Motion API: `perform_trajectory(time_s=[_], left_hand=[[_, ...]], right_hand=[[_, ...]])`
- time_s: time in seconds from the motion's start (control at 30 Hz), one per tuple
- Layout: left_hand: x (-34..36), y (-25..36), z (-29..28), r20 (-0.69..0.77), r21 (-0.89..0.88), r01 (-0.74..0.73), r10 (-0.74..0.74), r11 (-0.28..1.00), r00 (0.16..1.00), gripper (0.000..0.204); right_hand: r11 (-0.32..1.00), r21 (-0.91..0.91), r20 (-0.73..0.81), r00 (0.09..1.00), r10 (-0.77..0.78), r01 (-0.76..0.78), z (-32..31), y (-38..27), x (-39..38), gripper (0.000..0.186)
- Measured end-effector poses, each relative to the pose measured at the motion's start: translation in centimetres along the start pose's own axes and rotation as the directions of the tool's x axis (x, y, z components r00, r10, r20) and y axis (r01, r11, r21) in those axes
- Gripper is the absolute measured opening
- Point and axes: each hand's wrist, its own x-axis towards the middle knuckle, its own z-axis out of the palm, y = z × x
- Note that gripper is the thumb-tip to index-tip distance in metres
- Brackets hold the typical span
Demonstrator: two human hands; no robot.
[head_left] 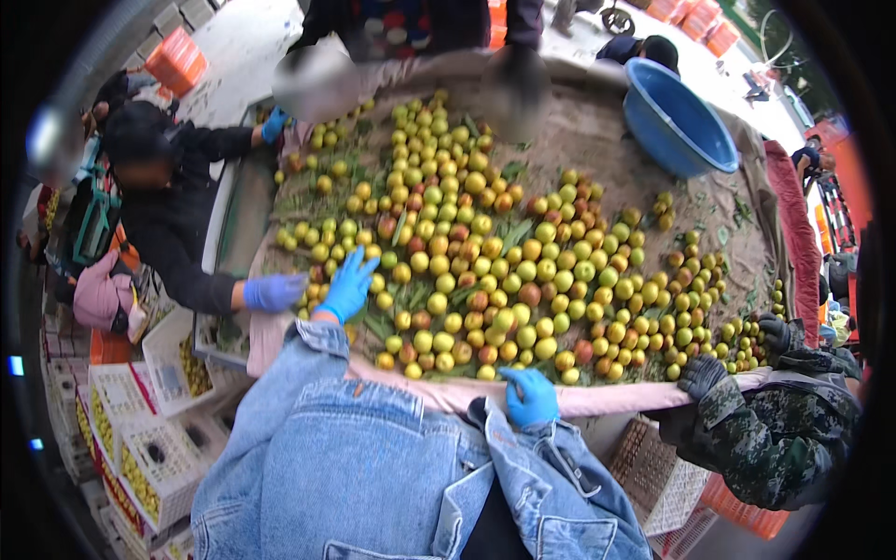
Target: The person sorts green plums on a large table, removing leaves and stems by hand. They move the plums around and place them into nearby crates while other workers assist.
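Observation:
Small round yellow-green fruits (pixel 525 270), some with reddish patches, lie spread over a cloth-covered sorting table (pixel 597 140). My left hand (pixel 347 287), in a blue glove, reaches over the fruits at the left with its fingers spread and nothing held. At the table's near edge is my right hand (pixel 530 396), also in a blue glove. Its fingers are bent and pressed together beside the nearest fruits; what is in them, if anything, is hidden. Loose green leaves (pixel 514 235) lie among the fruits.
A co-worker's purple-gloved hand (pixel 274 292) is close to my left hand. Another person's dark-gloved hands work at the right, including one glove (pixel 702 377). A blue basin (pixel 679 119) rests at the far right. White crates (pixel 161 464) of fruit stand lower left.

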Motion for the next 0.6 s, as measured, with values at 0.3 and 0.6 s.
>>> perform_trajectory(time_s=[0.3,0.6], left_hand=[[-5.4,-1.9,-4.1,-0.044,-0.399,0.204,-0.241,0.894,0.969,0.038],[-6.4,0.0,-2.6,0.179,0.455,0.142,-0.246,0.879,0.952,0.058]], right_hand=[[0.985,-0.146,0.005,0.996,0.094,-0.092,0.3,-0.7,-0.1,0.024],[0.972,-0.204,0.029,0.992,0.125,-0.116,0.6,-0.5,0.2,0.022]])
